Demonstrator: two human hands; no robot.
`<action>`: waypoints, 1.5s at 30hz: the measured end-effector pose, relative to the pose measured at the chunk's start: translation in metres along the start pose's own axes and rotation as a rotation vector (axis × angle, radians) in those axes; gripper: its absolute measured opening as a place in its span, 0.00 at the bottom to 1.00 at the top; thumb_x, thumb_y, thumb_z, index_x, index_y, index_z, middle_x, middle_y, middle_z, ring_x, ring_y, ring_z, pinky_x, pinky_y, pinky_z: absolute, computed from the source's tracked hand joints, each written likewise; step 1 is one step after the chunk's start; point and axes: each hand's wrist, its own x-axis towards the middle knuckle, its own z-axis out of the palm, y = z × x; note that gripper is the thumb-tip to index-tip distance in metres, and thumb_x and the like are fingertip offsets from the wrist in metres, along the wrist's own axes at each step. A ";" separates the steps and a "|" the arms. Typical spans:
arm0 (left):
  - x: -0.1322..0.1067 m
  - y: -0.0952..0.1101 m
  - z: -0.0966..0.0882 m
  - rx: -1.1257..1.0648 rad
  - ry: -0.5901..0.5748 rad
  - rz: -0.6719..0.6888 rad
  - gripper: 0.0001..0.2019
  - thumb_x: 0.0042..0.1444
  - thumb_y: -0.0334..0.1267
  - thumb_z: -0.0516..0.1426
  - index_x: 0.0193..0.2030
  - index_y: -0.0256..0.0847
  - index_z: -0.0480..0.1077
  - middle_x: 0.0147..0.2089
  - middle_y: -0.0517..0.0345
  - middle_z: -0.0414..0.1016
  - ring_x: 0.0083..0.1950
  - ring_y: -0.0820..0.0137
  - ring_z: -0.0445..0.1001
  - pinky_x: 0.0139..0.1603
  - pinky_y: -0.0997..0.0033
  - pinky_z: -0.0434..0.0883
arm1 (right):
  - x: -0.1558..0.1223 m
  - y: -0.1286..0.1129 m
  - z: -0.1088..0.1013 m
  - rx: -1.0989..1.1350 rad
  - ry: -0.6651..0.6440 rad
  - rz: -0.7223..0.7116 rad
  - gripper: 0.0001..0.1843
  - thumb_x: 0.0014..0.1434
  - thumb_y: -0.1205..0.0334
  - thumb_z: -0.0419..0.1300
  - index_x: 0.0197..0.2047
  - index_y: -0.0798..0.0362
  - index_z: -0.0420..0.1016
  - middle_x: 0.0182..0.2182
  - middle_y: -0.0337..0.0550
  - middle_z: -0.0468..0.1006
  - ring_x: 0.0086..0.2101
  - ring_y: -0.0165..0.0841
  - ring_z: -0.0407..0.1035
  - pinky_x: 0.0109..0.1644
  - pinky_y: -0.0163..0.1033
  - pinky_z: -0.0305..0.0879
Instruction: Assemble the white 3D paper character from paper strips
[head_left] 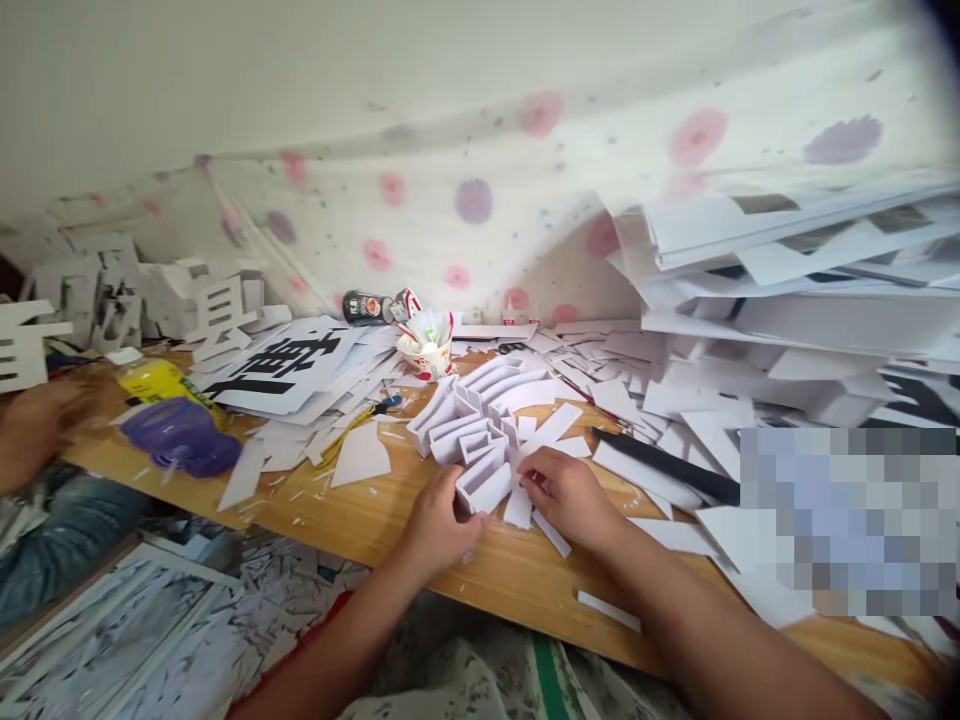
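Note:
A white three-dimensional foam-board character [480, 425] lies on the wooden table [390, 510] in front of me. My left hand [439, 520] is curled around its near-left corner, fingers pressed on a strip wall. My right hand [566, 495] pinches a white strip at the near-right side of the same piece. Loose white strips [609, 610] lie beside my right forearm.
Stacks of white boards [787, 290] tower at the right. A black ruler [667, 465], a printed character sheet [281, 365], a paper cup [426, 352], a yellow bottle [161, 380] and purple plastic [184, 435] lie around. Another person's hand [34, 425] is at the left edge.

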 end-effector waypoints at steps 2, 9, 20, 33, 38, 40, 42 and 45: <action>0.000 0.000 -0.001 -0.027 -0.007 0.007 0.22 0.44 0.30 0.61 0.49 0.41 0.67 0.47 0.55 0.73 0.49 0.64 0.72 0.50 0.65 0.69 | 0.000 0.002 0.001 -0.005 -0.015 -0.004 0.08 0.57 0.69 0.55 0.37 0.53 0.76 0.33 0.44 0.78 0.32 0.34 0.70 0.38 0.38 0.64; 0.001 0.001 -0.002 -0.125 -0.024 -0.051 0.20 0.44 0.33 0.62 0.47 0.41 0.68 0.47 0.55 0.73 0.49 0.62 0.71 0.50 0.64 0.67 | 0.000 0.005 0.006 0.018 -0.085 0.031 0.09 0.58 0.68 0.53 0.35 0.52 0.75 0.32 0.43 0.77 0.33 0.33 0.70 0.39 0.38 0.64; 0.004 0.002 -0.007 -0.179 -0.103 -0.081 0.18 0.45 0.37 0.59 0.45 0.42 0.69 0.46 0.51 0.74 0.49 0.57 0.71 0.50 0.60 0.68 | 0.001 -0.004 0.007 0.019 -0.069 0.050 0.09 0.56 0.72 0.54 0.32 0.50 0.74 0.30 0.40 0.77 0.33 0.33 0.70 0.39 0.37 0.64; -0.001 -0.001 -0.012 -0.097 -0.086 -0.030 0.18 0.50 0.43 0.58 0.48 0.41 0.70 0.44 0.54 0.75 0.45 0.61 0.73 0.47 0.63 0.70 | -0.001 -0.002 0.003 -0.005 -0.084 0.080 0.07 0.56 0.70 0.58 0.37 0.52 0.77 0.32 0.41 0.77 0.32 0.31 0.69 0.38 0.35 0.62; 0.001 -0.015 -0.040 -0.071 -0.196 -0.050 0.19 0.51 0.44 0.60 0.50 0.45 0.71 0.51 0.57 0.75 0.51 0.61 0.73 0.53 0.64 0.71 | -0.002 -0.004 -0.001 -0.006 -0.077 0.109 0.07 0.57 0.69 0.57 0.36 0.52 0.76 0.33 0.42 0.77 0.31 0.31 0.68 0.36 0.34 0.61; 0.008 -0.025 -0.063 -0.022 -0.276 -0.086 0.23 0.48 0.47 0.63 0.52 0.48 0.71 0.53 0.58 0.74 0.53 0.60 0.73 0.55 0.65 0.70 | -0.001 -0.005 -0.006 -0.044 -0.075 0.116 0.08 0.58 0.68 0.56 0.37 0.52 0.77 0.33 0.43 0.77 0.32 0.32 0.68 0.37 0.35 0.62; 0.019 -0.035 -0.088 0.022 -0.372 -0.091 0.25 0.44 0.48 0.66 0.51 0.50 0.72 0.53 0.59 0.74 0.55 0.59 0.72 0.57 0.66 0.70 | 0.001 -0.005 -0.012 -0.109 -0.069 0.142 0.08 0.58 0.68 0.56 0.37 0.53 0.77 0.33 0.44 0.77 0.33 0.33 0.69 0.38 0.37 0.62; 0.045 -0.047 -0.114 0.009 -0.126 -0.132 0.22 0.48 0.55 0.60 0.46 0.46 0.73 0.49 0.55 0.76 0.51 0.60 0.74 0.57 0.62 0.71 | 0.004 -0.001 -0.018 -0.228 -0.104 0.185 0.09 0.58 0.66 0.57 0.40 0.54 0.77 0.36 0.47 0.78 0.37 0.37 0.70 0.41 0.39 0.63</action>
